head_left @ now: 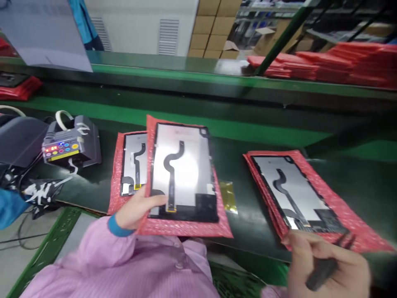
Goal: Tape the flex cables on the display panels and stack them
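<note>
My left hand (139, 207) grips the lower left edge of a display panel (194, 165) lying on a red bubble bag (186, 227), thumb on its front. The panel has a silvery back and a curved black ribbon cable (171, 178). Beneath and left of it, a second panel (128, 165) on red bubble wrap is partly covered. At the right, my right hand (328, 260) is closed around black tweezers (322, 273), their tips pointing away to the right. Its thumb and forefinger are at the near edge of another panel (297, 190) on red bubble bags; whether they grip it I cannot tell.
A tape dispenser (72, 142) with lit buttons stands at the left. A yellowish film piece (228, 196) lies on the dark bench (248, 223). Red bubble bags (341, 62) are piled on the green-edged shelf (173, 68). A slanting green post (283, 39) rises at the right.
</note>
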{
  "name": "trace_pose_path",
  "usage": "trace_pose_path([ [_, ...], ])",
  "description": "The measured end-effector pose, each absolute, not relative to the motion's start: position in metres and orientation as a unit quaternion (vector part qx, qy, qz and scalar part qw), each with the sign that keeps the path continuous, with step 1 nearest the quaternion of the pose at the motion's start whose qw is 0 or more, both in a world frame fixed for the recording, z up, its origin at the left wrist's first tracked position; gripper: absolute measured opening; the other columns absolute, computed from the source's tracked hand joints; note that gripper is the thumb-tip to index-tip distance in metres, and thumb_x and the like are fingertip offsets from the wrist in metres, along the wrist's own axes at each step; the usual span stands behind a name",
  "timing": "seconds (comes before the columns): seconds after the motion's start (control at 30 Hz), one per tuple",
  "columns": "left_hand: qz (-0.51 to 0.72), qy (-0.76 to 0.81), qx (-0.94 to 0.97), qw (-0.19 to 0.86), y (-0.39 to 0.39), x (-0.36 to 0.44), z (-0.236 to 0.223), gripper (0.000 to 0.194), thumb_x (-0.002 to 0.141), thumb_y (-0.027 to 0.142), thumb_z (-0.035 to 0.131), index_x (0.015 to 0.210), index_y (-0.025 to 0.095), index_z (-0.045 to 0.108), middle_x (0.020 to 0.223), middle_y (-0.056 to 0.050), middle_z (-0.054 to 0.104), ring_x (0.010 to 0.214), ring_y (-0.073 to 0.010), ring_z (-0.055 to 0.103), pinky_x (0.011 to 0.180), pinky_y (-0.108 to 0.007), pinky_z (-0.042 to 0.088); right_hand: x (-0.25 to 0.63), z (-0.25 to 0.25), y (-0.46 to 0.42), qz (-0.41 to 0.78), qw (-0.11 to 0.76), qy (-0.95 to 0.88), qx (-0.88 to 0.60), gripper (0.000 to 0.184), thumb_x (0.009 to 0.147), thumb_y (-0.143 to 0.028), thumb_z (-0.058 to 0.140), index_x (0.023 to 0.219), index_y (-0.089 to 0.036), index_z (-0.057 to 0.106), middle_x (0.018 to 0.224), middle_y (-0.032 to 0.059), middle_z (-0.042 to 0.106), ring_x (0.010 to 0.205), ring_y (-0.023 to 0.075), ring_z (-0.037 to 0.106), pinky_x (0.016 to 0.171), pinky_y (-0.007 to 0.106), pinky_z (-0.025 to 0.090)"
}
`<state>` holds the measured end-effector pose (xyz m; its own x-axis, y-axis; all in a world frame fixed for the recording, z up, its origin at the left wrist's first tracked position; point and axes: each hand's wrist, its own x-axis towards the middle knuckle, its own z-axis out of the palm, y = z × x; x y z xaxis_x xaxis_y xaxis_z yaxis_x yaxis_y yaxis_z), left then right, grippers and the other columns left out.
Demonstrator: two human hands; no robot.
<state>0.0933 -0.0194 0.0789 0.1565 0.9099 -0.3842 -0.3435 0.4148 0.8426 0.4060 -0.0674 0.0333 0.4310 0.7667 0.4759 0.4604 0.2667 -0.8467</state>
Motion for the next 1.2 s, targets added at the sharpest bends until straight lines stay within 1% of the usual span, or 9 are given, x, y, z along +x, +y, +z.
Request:
trace_pose_path([
  [0.23, 0.465, 0.596, 0.254, 0.603, -0.002, 0.018, 0.098, 0.033, 0.057, 0.026, 0.087, 0.084, 0.018, 0.070, 0.076, -0.003, 0.077, 0.071, -0.0253, 0.074, 0.067, -0.036, 0.062, 0.382, 0.022, -0.042, 0.221, 0.515, -0.571, -0.600, 0.037, 0.095, -0.063, 0.062, 0.090, -0.026, 0.059, 0.072, 0.0014, 0.066, 0.067, 0.0208, 0.065, 0.067, 0.036, 0.051],
  [0.3, 0.449, 0.600, 0.266, 0.606, 0.008, 0.010, 0.094, 0.031, 0.059, 0.029, 0.085, 0.084, 0.018, 0.070, 0.076, -0.004, 0.076, 0.072, -0.0268, 0.075, 0.067, -0.038, 0.062, 0.385, 0.007, -0.032, 0.278, 0.523, -0.528, -0.608, 0.052, 0.096, -0.073, 0.049, 0.101, -0.024, 0.064, 0.073, 0.0032, 0.066, 0.064, 0.0206, 0.064, 0.062, 0.036, 0.052],
  [0.4, 0.427, 0.615, 0.311, 0.586, 0.014, 0.001, 0.088, 0.038, 0.062, 0.034, 0.085, 0.093, 0.019, 0.070, 0.085, -0.005, 0.077, 0.079, -0.0273, 0.074, 0.073, -0.038, 0.063, 0.383, -0.012, -0.017, 0.321, 0.526, -0.459, -0.640, 0.057, 0.092, -0.075, 0.054, 0.106, -0.022, 0.069, 0.076, 0.0034, 0.067, 0.059, 0.0174, 0.061, 0.055, 0.033, 0.052],
  [0.53, 0.411, 0.662, 0.501, 0.376, 0.007, -0.018, 0.081, 0.051, 0.075, 0.048, 0.077, 0.116, 0.020, 0.068, 0.095, -0.005, 0.073, 0.092, -0.0258, 0.069, 0.083, -0.035, 0.057, 0.373, -0.027, -0.004, 0.342, 0.504, -0.417, -0.675, 0.058, 0.082, -0.075, 0.067, 0.096, -0.020, 0.071, 0.074, 0.0035, 0.070, 0.057, 0.0170, 0.064, 0.053, 0.032, 0.055],
  [0.67, 0.365, 0.712, 0.579, 0.155, -0.002, -0.051, 0.072, 0.038, 0.082, 0.047, 0.066, 0.107, 0.020, 0.072, 0.081, -0.002, 0.062, 0.077, -0.0220, 0.057, 0.077, -0.034, 0.048, 0.368, -0.033, -0.004, 0.316, 0.492, -0.416, -0.697, 0.051, 0.070, -0.067, 0.082, 0.085, -0.019, 0.071, 0.069, 0.0028, 0.071, 0.053, 0.0172, 0.064, 0.053, 0.032, 0.055],
  [0.77, 0.412, 0.742, 0.482, 0.215, -0.009, -0.075, 0.062, 0.041, 0.078, 0.050, 0.074, 0.107, 0.022, 0.070, 0.082, 0.000, 0.064, 0.073, -0.0186, 0.057, 0.071, -0.030, 0.047, 0.367, -0.033, -0.010, 0.293, 0.487, -0.414, -0.711, 0.043, 0.071, -0.060, 0.084, 0.082, -0.020, 0.071, 0.069, 0.0020, 0.071, 0.054, 0.0168, 0.065, 0.055, 0.032, 0.055],
  [0.9, 0.474, 0.732, 0.310, 0.378, -0.020, -0.096, 0.051, 0.062, 0.057, 0.067, 0.091, 0.097, 0.022, 0.073, 0.093, -0.003, 0.077, 0.079, -0.0185, 0.064, 0.071, -0.028, 0.054, 0.369, -0.033, -0.015, 0.298, 0.468, -0.414, -0.722, 0.040, 0.074, -0.058, 0.083, 0.082, -0.021, 0.071, 0.071, 0.0017, 0.071, 0.056, 0.0169, 0.067, 0.056, 0.031, 0.056],
  [1.03, 0.478, 0.736, 0.226, 0.423, -0.025, -0.113, 0.043, 0.070, 0.041, 0.072, 0.095, 0.086, 0.022, 0.077, 0.094, -0.006, 0.082, 0.083, -0.0209, 0.068, 0.070, -0.029, 0.057, 0.371, -0.030, -0.014, 0.330, 0.460, -0.410, -0.715, 0.043, 0.073, -0.060, 0.084, 0.082, -0.020, 0.071, 0.074, 0.0031, 0.073, 0.057, 0.0172, 0.066, 0.053, 0.031, 0.055],
  [1.2, 0.521, 0.694, 0.227, 0.442, -0.023, -0.122, 0.036, 0.059, 0.056, 0.067, 0.093, 0.091, 0.021, 0.078, 0.089, -0.006, 0.082, 0.079, -0.0205, 0.069, 0.069, -0.032, 0.056, 0.368, -0.029, -0.012, 0.317, 0.451, -0.408, -0.728, 0.042, 0.076, -0.059, 0.082, 0.078, -0.019, 0.069, 0.075, 0.0042, 0.075, 0.049, 0.0126, 0.058, 0.050, 0.028, 0.047],
])
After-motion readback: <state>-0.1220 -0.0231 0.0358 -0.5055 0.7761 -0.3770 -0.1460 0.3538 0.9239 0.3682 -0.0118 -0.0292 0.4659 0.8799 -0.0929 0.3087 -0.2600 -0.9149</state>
